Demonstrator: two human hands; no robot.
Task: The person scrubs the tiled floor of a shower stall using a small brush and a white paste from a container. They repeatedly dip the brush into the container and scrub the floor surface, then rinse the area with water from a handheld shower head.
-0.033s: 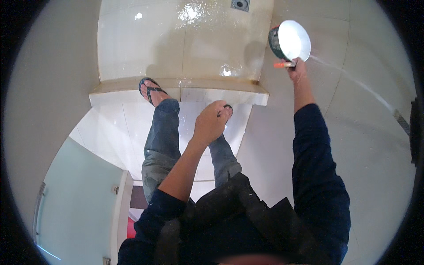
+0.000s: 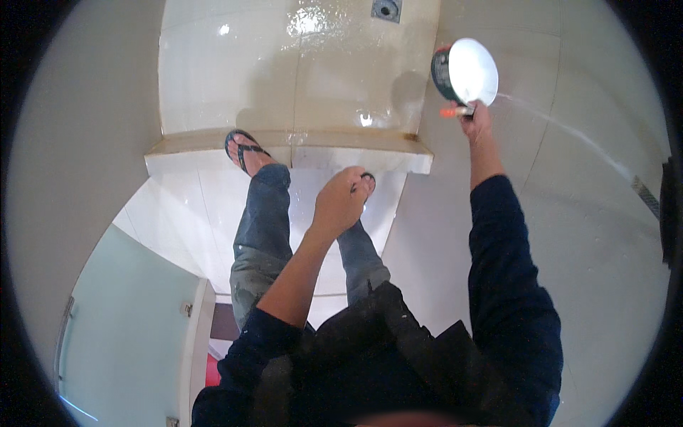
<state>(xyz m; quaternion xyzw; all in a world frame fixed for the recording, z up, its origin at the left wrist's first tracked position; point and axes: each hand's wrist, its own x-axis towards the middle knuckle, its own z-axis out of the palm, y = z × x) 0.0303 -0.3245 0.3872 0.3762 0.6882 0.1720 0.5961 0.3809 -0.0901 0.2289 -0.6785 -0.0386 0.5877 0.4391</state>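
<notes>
My right hand (image 2: 477, 122) reaches out at the upper right, its fingers closed at the lower rim of a small bucket (image 2: 442, 75). The bucket is tilted, dark green outside and white inside. By the same fingers a short orange-tipped piece (image 2: 448, 112) sticks out to the left; its kind I cannot tell. My left hand (image 2: 343, 199) is closed in front of my legs, knuckles up, partly covering my right foot. Whether anything is inside that hand is hidden.
A raised ledge (image 2: 356, 158) edges the wet tiled floor (image 2: 277, 85), with a square drain (image 2: 386, 9) at the back. My left flip-flop (image 2: 247, 151) rests at the ledge. A frosted glass door (image 2: 131, 306) is at the lower left. Tiled wall (image 2: 569, 249) is on the right.
The bucket and my right hand sit slightly lower in the picture. My left hand holds the same closed pose.
</notes>
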